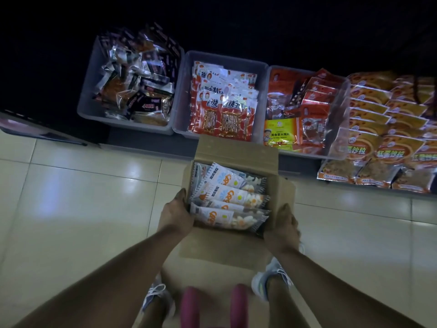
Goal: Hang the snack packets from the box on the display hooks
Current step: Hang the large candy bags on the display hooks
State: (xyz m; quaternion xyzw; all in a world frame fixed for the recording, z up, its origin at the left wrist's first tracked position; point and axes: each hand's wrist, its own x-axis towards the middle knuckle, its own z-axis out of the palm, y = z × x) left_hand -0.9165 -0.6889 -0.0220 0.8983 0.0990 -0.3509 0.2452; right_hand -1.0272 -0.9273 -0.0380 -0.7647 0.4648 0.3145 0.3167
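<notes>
While the left hand (176, 215) curls its grip round the cardboard box's (236, 152) left wall, white snack packets (227, 197) lie inside, and the right hand (282, 229) clasps the right wall above the tiled floor (94, 197).

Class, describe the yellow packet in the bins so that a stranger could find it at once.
Start at the row of grey plastic bins beyond the open cardboard box. In the rightmost clear bin, at its front left corner, lies the flat yellow packet. Red packets surround it; it alone is yellow, with a cartoon child printed on it.
</notes>
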